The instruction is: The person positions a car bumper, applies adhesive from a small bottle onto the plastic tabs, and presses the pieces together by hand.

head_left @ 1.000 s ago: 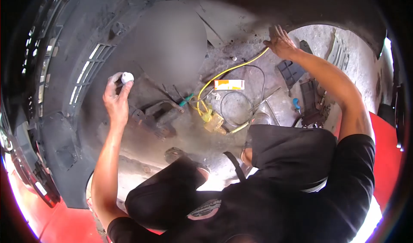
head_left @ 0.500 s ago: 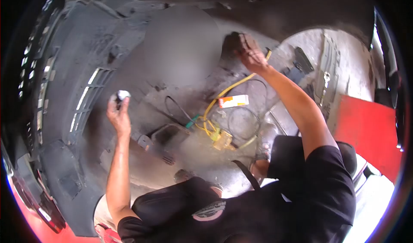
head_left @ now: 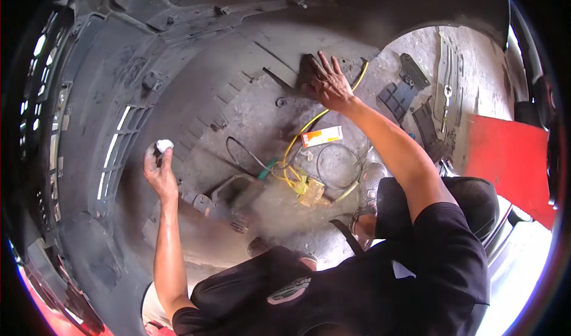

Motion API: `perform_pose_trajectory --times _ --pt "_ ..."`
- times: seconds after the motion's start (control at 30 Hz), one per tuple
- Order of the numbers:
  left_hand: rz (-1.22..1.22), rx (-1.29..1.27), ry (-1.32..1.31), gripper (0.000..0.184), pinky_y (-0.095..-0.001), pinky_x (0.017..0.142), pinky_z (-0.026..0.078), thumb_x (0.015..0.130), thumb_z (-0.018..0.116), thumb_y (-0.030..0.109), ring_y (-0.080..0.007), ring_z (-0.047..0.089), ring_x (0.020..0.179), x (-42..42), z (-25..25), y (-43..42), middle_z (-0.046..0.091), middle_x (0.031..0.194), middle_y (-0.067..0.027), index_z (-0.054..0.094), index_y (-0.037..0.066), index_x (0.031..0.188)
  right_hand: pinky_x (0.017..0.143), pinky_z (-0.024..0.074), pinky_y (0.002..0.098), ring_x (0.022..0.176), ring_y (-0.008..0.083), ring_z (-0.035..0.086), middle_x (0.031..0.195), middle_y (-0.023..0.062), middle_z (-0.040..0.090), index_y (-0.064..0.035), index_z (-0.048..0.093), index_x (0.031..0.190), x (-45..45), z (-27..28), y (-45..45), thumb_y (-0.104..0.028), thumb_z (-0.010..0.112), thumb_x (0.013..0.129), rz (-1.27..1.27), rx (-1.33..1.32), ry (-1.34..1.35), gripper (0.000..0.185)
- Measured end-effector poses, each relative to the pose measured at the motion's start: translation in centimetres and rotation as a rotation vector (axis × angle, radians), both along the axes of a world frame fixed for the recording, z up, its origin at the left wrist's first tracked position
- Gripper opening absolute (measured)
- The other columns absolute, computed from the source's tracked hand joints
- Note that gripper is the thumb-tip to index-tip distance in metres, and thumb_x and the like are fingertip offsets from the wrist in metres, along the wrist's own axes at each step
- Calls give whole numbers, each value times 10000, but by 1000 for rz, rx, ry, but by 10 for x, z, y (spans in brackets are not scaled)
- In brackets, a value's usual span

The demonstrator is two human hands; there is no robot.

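Note:
My left hand (head_left: 160, 175) is raised at the left, thumb and fingers closed round a small white object (head_left: 165, 145); its exact kind I cannot make out. Beside it curves the inner side of a large dark plastic car bumper (head_left: 113, 68), with a slatted grille opening (head_left: 122, 148). Farther right, my right hand (head_left: 332, 87) is stretched out with fingers spread and nothing in them. A dark patch or shadow lies just left of its fingertips; whether they touch a surface I cannot tell.
On the floor lie a yellow hose (head_left: 303, 130), an orange-and-white box (head_left: 322, 136), a dark looped cable (head_left: 318, 163) and a yellowish crumpled item (head_left: 311, 193). Dark plastic parts (head_left: 410, 77) and a long strip (head_left: 449, 86) lie at right, near a red panel (head_left: 508, 157).
My right hand has moved a little down and left, its fingers now spread wider. My left hand, still holding the white object, has shifted slightly down and left. The view has tilted a little.

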State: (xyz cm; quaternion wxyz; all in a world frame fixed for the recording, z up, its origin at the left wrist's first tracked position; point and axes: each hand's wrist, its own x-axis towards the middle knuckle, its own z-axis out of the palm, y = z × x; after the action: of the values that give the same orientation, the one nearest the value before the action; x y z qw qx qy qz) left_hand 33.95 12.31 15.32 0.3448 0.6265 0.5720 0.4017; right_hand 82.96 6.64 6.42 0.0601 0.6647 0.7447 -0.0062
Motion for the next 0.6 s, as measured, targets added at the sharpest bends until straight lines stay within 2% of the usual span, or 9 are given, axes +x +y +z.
perform_pose_trajectory --times 0.07,0.1,0.2,0.23,0.33,0.37,0.47,0.5,0.6 --pt "-3 0 17 280 -306 860 511 924 733 58 -166 638 962 -1 1 -3 686 1059 -75 651 -61 1164 1201 230 621 1520 398 241 1614 172 342 -17 537 1422 14 -24 -4 -445 502 1024 7 240 164 586" --pt "10 -10 4 278 -307 863 510 923 733 57 -166 636 964 5 8 -6 686 1056 -76 652 -61 1161 1198 235 623 1520 399 242 1621 144 343 -34 532 1432 21 -27 -3 -444 494 1030 20 238 147 575" --pt "19 -25 -8 266 -312 876 507 921 731 54 -168 634 970 8 13 -8 686 1049 -78 657 -57 1152 1196 234 625 1517 406 245 1616 159 347 -42 432 1504 46 -20 9 -467 486 1032 -86 115 47 637" --pt "25 -22 -8 261 -314 880 505 921 730 53 -169 633 973 8 14 -6 686 1048 -77 659 -55 1148 1197 245 609 1490 426 292 1597 180 370 -34 433 1496 51 -4 14 -366 453 1052 -36 22 51 555" --pt "-4 8 5 252 -319 890 503 921 729 55 -171 634 973 13 20 -8 689 1046 -76 663 -50 1141 1196 282 579 1476 395 335 1598 180 368 -30 481 1468 80 -22 44 -265 485 984 18 232 136 538" --pt "4 7 16 253 -316 897 500 922 730 61 -174 637 974 16 22 -9 691 1043 -75 662 -49 1139 1175 331 548 1428 384 407 1558 192 421 -3 548 1390 83 -23 58 -139 494 914 -31 316 251 497" --pt "2 12 7 255 -317 894 503 921 729 62 -178 640 971 16 20 -9 691 1040 -78 661 -51 1140 1146 389 481 1393 361 448 1506 191 479 -4 604 1318 92 -46 72 -83 498 888 27 81 -15 450" --pt "3 7 14 258 -317 891 504 921 729 63 -178 641 970 15 19 -9 690 1042 -78 660 -53 1141 1106 436 432 1321 348 507 1433 181 536 -6 640 1253 85 -47 60 -51 479 882 27 201 188 407" --pt "0 15 9 267 -318 883 509 921 732 70 -177 643 968 18 20 -5 690 1045 -79 659 -56 1145 1068 465 395 1247 355 547 1349 168 573 -35 657 1224 81 -17 39 -7 481 855 85 169 345 410"
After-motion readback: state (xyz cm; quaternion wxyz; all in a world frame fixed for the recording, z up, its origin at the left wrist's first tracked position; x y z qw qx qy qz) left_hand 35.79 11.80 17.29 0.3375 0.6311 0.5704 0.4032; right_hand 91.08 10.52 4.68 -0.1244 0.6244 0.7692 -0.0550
